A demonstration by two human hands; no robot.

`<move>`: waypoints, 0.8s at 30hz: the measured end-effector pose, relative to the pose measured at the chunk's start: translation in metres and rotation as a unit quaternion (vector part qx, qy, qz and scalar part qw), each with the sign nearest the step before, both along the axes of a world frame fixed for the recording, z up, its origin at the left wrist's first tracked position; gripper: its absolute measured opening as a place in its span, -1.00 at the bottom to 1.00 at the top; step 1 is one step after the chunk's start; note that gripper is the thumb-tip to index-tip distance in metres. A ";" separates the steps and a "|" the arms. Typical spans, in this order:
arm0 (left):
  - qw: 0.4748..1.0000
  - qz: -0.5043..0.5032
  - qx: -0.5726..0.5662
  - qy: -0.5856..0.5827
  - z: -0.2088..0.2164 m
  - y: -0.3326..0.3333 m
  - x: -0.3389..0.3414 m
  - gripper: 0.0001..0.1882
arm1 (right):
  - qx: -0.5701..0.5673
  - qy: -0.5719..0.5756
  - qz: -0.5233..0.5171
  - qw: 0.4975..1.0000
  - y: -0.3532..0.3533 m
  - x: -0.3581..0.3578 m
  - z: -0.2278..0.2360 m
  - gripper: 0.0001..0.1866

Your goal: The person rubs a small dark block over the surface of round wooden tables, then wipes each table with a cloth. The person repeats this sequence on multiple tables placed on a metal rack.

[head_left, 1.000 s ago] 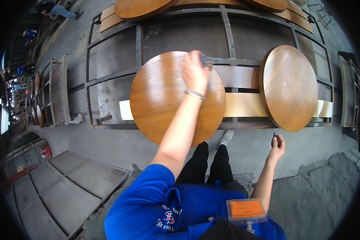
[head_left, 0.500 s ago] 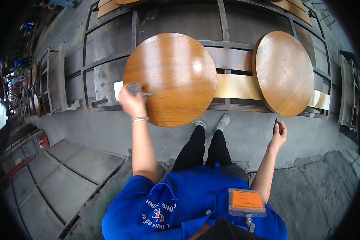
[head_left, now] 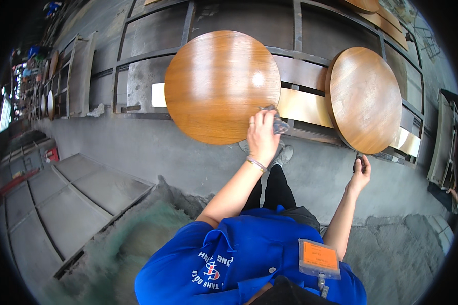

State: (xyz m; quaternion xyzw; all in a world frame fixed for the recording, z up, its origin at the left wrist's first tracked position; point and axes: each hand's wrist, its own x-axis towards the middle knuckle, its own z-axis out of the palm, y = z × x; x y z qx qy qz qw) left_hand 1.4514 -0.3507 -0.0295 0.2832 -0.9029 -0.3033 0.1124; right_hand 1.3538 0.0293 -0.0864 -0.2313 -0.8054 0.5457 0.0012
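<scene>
A round, glossy brown wooden top (head_left: 213, 86) lies on a metal frame table in front of me. My left hand (head_left: 262, 134) is closed on a crumpled dark grey cloth (head_left: 279, 125) at the top's near right edge. To the right, a second round wooden top (head_left: 364, 99) rests on the same frame. Just below its near edge, my right hand (head_left: 361, 172) is closed around a small dark object (head_left: 359, 163), whose kind I cannot make out.
Pale boards (head_left: 304, 107) run under the round tops across the metal frame (head_left: 296, 30). Grey panels in a low frame (head_left: 71, 198) stand at the lower left. Another rack (head_left: 442, 140) is at the far right, with part of a person beside it. More tops lie on racks at the far left.
My left hand has swept the cloth from the left edge of the first top across to its near right edge. My right hand has shifted slightly down and still holds the dark object.
</scene>
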 end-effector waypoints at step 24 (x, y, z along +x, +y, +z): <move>0.754 0.553 0.121 -0.332 -0.078 -0.070 0.460 -0.18 | -0.120 -0.025 0.029 0.992 0.036 -0.041 0.013 -0.67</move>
